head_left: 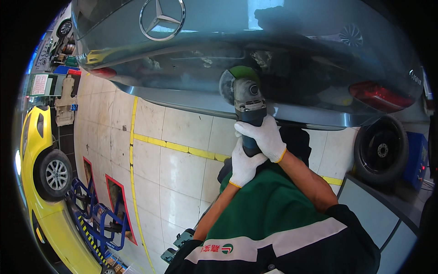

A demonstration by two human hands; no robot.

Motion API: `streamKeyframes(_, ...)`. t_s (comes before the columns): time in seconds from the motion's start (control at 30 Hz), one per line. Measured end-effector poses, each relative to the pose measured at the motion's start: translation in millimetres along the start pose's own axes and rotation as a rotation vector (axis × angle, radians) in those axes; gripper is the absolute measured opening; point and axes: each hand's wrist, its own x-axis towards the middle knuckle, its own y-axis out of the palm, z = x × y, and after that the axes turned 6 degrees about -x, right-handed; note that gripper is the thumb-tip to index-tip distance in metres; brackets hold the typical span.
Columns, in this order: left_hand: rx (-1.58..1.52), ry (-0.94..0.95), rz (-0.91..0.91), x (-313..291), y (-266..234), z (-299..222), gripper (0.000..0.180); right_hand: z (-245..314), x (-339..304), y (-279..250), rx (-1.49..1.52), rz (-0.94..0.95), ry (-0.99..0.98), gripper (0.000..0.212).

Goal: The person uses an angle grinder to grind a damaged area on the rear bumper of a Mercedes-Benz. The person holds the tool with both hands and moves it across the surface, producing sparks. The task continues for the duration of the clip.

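Note:
Both my hands, in white knit gloves, are wrapped round an angle grinder point(248, 98). My right hand point(268, 137) grips the dark body just behind the grey gear head. Lower down, my left hand point(245, 163) closes on the rear of the handle. The grinder's disc, partly behind a green guard point(245, 72), is up against or very close to the car's rear panel point(196, 64); whether it touches, I cannot tell. Pale scuffed patches point(262, 58) mark the dusty grey panel around it. A red tail light point(381, 97) sits at the right.
A yellow car point(43, 182) stands at the left beside a blue metal frame point(102, 219). Yellow lines point(173, 146) cross the tiled floor. At the right are a wheel with its tyre point(382, 150), a blue machine point(416, 160) and a grey cabinet point(369, 205).

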Motion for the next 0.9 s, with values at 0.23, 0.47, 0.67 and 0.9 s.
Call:
streamKeyframes(0.23, -0.04, 0.031, -0.009, -1, -1, 9, 0.068, -2, 1, 2, -0.003, 0.015, -0.015, 0.019)
streamKeyframes(0.47, -0.056, 0.03, 0.006, -1, -1, 8, 0.069, -4, 1, 1, -0.017, 0.014, -0.003, 0.02)
streamKeyframes(0.67, -0.034, 0.012, -0.012, -1, 0, 6, 0.07, -3, 0, 1, 0.008, 0.017, 0.011, 0.021)
streamKeyframes(0.9, -0.043, 0.017, -0.021, -1, 0, 9, 0.069, -3, 2, 1, 0.021, 0.024, -0.004, 0.019)
